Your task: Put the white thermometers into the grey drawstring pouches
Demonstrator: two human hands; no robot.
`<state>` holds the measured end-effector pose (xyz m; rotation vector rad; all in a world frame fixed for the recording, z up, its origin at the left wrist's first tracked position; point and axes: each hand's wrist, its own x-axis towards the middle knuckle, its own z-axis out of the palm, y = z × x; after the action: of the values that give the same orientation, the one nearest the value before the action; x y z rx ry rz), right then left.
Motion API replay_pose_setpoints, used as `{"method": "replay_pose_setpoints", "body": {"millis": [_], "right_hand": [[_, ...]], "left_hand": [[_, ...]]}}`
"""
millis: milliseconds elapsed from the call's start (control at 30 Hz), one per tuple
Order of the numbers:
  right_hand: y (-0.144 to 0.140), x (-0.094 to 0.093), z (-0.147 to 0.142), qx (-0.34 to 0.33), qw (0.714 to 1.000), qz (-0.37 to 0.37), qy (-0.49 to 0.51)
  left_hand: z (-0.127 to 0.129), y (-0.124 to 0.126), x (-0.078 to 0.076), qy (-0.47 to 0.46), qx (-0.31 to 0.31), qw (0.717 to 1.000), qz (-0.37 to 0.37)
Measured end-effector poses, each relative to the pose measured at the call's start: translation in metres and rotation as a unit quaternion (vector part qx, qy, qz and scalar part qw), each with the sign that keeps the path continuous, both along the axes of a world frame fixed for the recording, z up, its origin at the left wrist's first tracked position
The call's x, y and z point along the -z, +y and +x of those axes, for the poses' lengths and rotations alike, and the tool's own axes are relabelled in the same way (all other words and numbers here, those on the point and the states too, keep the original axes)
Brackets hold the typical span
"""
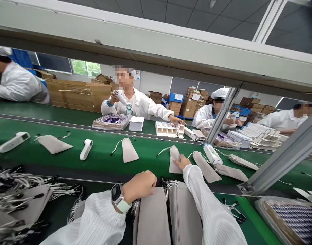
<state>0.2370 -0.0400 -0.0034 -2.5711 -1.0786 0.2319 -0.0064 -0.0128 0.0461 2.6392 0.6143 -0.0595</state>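
While the head view looked down over the line, the left hand rested curled into a loose fist on a stack of flat grey fabric pouches at the near edge of the surface, its grip closed on the top pouch's edge as far as could be told. The right hand reached onto the green conveyor belt, fingers pressing a small grey drawstring pouch. A white handheld thermometer lay well to the left. Across the belt, a person in a white coat held a white device.
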Motion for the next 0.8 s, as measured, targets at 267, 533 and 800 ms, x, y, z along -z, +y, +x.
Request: {"method": "replay_pose_setpoints", "body": {"millis": [267, 533, 800], "right_hand": [[-0.006, -0.027, -0.024, -0.105, 0.994, 0.002, -0.001], [-0.023, -0.053, -0.077, -0.522, 0.814, -0.083, 0.243], [-0.016, -0.045, -0.075, -0.503, 0.782, -0.013, 0.368]], "left_hand": [[-0.004, -0.004, -0.011, 0.046, 0.010, 0.999, 0.010], [-0.003, 0.001, -0.008, 0.031, 0.004, 0.999, 0.041], [-0.010, 0.012, -0.020, -0.035, 0.075, 0.996, -0.045]]}}
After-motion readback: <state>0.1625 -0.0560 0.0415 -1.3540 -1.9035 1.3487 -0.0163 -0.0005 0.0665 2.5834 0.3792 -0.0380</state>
